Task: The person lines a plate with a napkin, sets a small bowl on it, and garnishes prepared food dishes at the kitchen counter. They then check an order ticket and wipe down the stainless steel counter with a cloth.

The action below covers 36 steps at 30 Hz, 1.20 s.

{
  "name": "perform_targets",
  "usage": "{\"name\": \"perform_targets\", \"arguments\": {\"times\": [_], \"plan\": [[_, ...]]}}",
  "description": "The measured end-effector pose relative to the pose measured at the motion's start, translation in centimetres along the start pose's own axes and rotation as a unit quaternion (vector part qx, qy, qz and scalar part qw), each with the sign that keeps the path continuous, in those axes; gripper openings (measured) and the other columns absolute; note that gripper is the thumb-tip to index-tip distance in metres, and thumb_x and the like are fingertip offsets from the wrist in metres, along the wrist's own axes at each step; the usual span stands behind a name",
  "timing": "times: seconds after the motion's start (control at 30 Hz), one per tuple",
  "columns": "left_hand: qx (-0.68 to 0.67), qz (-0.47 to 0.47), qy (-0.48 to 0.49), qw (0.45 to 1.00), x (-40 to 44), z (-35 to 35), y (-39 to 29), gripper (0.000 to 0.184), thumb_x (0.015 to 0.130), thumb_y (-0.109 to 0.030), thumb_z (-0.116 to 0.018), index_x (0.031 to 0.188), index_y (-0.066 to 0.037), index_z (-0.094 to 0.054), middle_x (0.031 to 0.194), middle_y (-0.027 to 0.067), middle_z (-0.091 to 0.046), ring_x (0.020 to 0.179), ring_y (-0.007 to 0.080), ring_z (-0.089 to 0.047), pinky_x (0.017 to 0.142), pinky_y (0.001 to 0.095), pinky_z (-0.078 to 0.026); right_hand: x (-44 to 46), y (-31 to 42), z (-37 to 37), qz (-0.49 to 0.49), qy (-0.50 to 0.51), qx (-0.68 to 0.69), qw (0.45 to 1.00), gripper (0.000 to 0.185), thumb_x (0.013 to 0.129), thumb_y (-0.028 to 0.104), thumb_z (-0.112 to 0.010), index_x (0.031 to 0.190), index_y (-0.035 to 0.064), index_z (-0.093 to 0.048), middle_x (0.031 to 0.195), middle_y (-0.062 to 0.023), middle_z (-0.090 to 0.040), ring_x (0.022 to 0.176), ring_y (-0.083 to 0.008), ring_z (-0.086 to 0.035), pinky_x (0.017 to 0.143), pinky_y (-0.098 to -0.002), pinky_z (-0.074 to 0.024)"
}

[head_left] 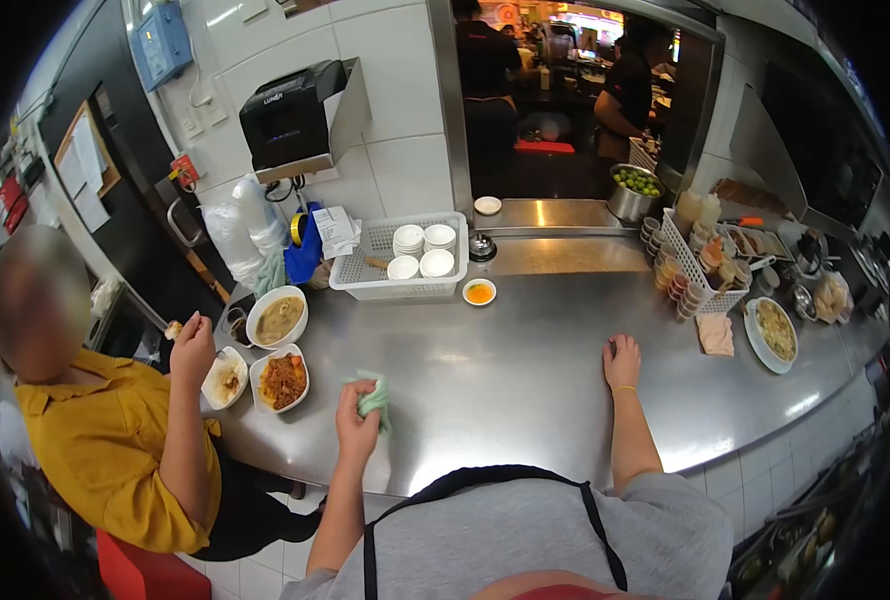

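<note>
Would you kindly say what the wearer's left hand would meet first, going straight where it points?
The left hand would probably meet the white rectangular plastic basket across the steel counter, though depth is unclear.

Steel counter (505,370) with bowls (300,330), basket (405,289)

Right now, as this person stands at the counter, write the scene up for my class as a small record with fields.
Left hand: grips a pale green cloth
Right hand: at the steel counter; whether it holds anything is unclear
Counter back: white plastic basket with stacked white bowls
Left end: person in mustard shirt, one hand raised, beside a soup bowl
Right end: folded pinkish cloth, oval plate of food
</note>
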State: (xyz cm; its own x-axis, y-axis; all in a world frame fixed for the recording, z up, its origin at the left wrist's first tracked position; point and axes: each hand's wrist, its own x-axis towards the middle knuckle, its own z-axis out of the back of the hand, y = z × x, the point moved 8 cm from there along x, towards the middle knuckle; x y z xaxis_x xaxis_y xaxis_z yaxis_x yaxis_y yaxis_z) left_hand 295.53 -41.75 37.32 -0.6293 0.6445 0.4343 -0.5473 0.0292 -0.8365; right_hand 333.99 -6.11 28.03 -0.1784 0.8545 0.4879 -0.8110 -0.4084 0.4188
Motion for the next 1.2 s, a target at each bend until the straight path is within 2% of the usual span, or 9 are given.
{"name": "perform_targets", "arguments": {"times": [0.17,0.3,0.37,0.43,0.63,0.83,0.97,1.03,1.2], "plan": [[-0.219,0.101,0.109,0.964,2.0,-1.0,4.2,0.044,0.073,0.003,-0.055,0.114,-0.005,-0.044,0.111,0.0127,-0.05,0.103,0.0223,-0.051,0.09,0.0299,-0.041,-2.8,1.7,0.3,-0.035,-0.023,-0.023,0.999,0.021,0.077,0.017,-0.064,0.094,0.0085,-0.055,0.099,-0.0094,-0.053,0.095,-0.0302,-0.05,0.086,-0.0403,-0.0398],[-0.037,0.098,0.222,0.969,0.7,-3.9,9.3,0.056,0.074,-0.016,-0.068,0.121,-0.005,-0.041,0.125,0.0166,-0.037,0.114,0.0299,-0.042,0.096,0.0376,-0.037,-2.2,3.8,-0.1,-0.053,-0.024,-0.046,0.997,0.024,0.076,0.016,-0.065,0.096,0.0071,-0.054,0.103,-0.0102,-0.051,0.099,-0.0311,-0.049,0.087,-0.0396,-0.0394],[0.1,-0.04,0.148,0.983,1.5,-3.1,8.0,0.058,0.075,-0.02,-0.07,0.122,-0.004,-0.041,0.127,0.017,-0.035,0.115,0.0327,-0.04,0.097,0.0407,-0.037,1.8,6.1,0.3,-0.009,-0.056,0.147,0.987,0.031,0.074,0.012,-0.067,0.102,0.0075,-0.054,0.112,-0.0135,-0.048,0.107,-0.0343,-0.046,0.093,-0.0415,-0.0366],[0.033,-0.012,0.142,0.989,1.8,-3.5,9.3,0.059,0.075,-0.022,-0.072,0.122,-0.005,-0.041,0.127,0.0169,-0.035,0.115,0.0321,-0.041,0.096,0.0404,-0.038,7.5,11.0,2.9,0.074,-0.071,0.184,0.978,0.033,0.073,0.01,-0.068,0.102,0.0046,-0.053,0.113,-0.0148,-0.048,0.11,-0.0359,-0.044,0.094,-0.0419,-0.0366],[-0.031,0.039,0.044,0.998,1.7,-3.7,11.3,0.051,0.077,-0.015,-0.068,0.12,-0.004,-0.042,0.124,0.0156,-0.037,0.104,0.0271,-0.049,0.087,0.035,-0.044,24.0,25.8,11.0,0.332,-0.146,0.141,0.921,0.036,0.074,0.012,-0.067,0.106,0.0024,-0.052,0.114,-0.0146,-0.048,0.106,-0.0334,-0.049,0.091,-0.0368,-0.0409],[0.022,0.069,-0.014,0.997,1.4,-3.4,11.6,0.041,0.08,-0.008,-0.064,0.116,-0.004,-0.045,0.117,0.0117,-0.042,0.091,0.0202,-0.054,0.081,0.0319,-0.045,35.2,37.7,14.0,0.435,-0.197,0.016,0.879,0.05,0.074,0.019,-0.068,0.116,0.0041,-0.047,0.123,-0.0149,-0.046,0.112,-0.0339,-0.046,0.095,-0.0418,-0.0388],[0.018,0.071,-0.025,0.997,1.2,-3.2,11.5,0.039,0.077,-0.004,-0.063,0.112,-0.002,-0.046,0.117,0.0135,-0.044,0.089,0.0223,-0.055,0.079,0.0323,-0.046,42.3,44.3,15.6,0.434,-0.245,-0.006,0.867,0.07,0.077,0.017,-0.065,0.133,-0.0029,-0.028,0.132,-0.0235,-0.038,0.122,-0.0334,-0.039,0.103,-0.0334,-0.0325],[0.014,0.063,-0.03,0.997,1.4,-3.2,11.3,0.037,0.076,-0.003,-0.063,0.11,-0.002,-0.047,0.117,0.0131,-0.044,0.088,0.0221,-0.056,0.079,0.0318,-0.047,47.3,46.9,16.7,0.354,-0.207,-0.025,0.912,0.074,0.076,0.016,-0.065,0.136,-0.0024,-0.025,0.139,-0.0251,-0.028,0.129,-0.0347,-0.029,0.107,-0.0356,-0.0276],[-0.005,0.111,-0.039,0.993,1.1,-3.1,11.8,0.035,0.076,0.0,-0.062,0.108,-0.002,-0.048,0.113,0.012,-0.046,0.087,0.0201,-0.055,0.079,0.0303,-0.046,50.4,49.4,17.5,0.249,-0.117,-0.1,0.956,0.077,0.077,0.024,-0.065,0.137,-0.0029,-0.023,0.143,-0.0234,-0.021,0.132,-0.0334,-0.026,0.109,-0.0353,-0.0252]]}}
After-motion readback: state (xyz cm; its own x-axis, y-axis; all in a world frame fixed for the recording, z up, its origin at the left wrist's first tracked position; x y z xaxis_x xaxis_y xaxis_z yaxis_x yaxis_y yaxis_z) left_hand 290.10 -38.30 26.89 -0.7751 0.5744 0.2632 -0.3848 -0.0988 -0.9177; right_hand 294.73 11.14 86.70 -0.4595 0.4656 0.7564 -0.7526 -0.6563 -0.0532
